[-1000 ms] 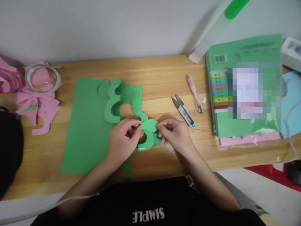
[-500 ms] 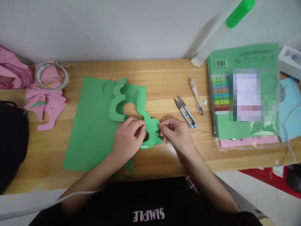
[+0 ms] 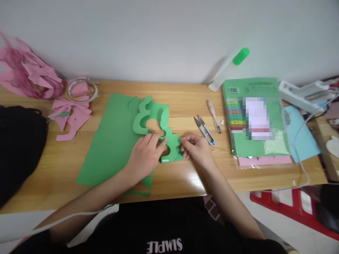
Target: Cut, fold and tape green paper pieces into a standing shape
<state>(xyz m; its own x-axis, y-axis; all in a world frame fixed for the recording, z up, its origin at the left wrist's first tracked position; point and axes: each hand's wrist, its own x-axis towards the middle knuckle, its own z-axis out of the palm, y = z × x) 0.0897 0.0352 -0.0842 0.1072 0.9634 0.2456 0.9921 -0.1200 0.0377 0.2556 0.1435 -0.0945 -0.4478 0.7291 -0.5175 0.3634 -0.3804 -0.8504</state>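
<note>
A wavy green paper cutout point(image 3: 173, 146) with scalloped edges lies between my hands, a short white strip on its near end. My left hand point(image 3: 145, 151) pinches its left edge between thumb and fingers. On the other side, my right hand point(image 3: 195, 146) grips the rounded right lobe with thumb and forefinger. The cutout's curled far part point(image 3: 140, 121) rises over a large green paper sheet point(image 3: 106, 148), which lies under my left forearm. Blue-handled thread snips point(image 3: 205, 130) rest to the right of my right hand, blades pointing away.
A pen point(image 3: 214, 116) lies beyond the snips. To the right is a pack of coloured paper point(image 3: 272, 150) near a power strip point(image 3: 304, 95) and cable. At left are a tape roll point(image 3: 71, 90), pink paper pieces point(image 3: 76, 118) and a black bag point(image 3: 21, 148).
The camera view has shifted, showing more at the right and of the pink paper at left. Both hands keep hold of the cutout, its far strip now a little lower.
</note>
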